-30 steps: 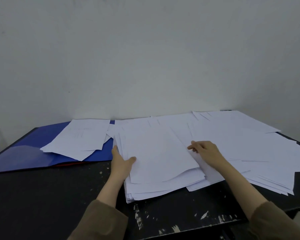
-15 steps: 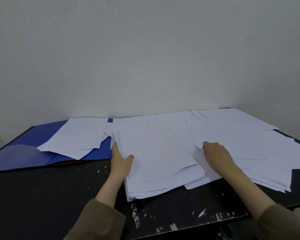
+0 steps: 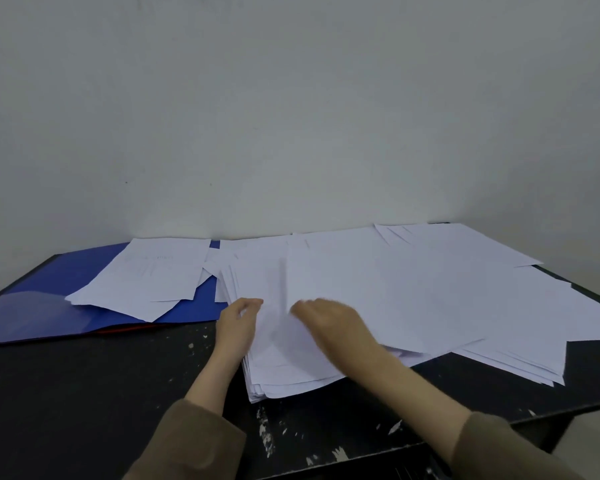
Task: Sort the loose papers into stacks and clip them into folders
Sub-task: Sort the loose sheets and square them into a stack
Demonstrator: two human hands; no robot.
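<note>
The thick stack of white paper sheets [image 3: 291, 348] lies on the scuffed black bench [image 3: 84, 393], right of the open blue plastic folder [image 3: 49, 306]; a hasty sweep could scatter its uneven edges; the left hand [image 3: 238, 323] grips its left edge; the right hand [image 3: 329, 320] is blurred above it, grasp untellable.

A thick, uneven stack of white papers [image 3: 291, 372] lies just right of the open blue folder [image 3: 49, 306]. More loose white sheets [image 3: 464, 296] spread farther right. A few sheets [image 3: 146, 282] lie askew on the folder.
</note>
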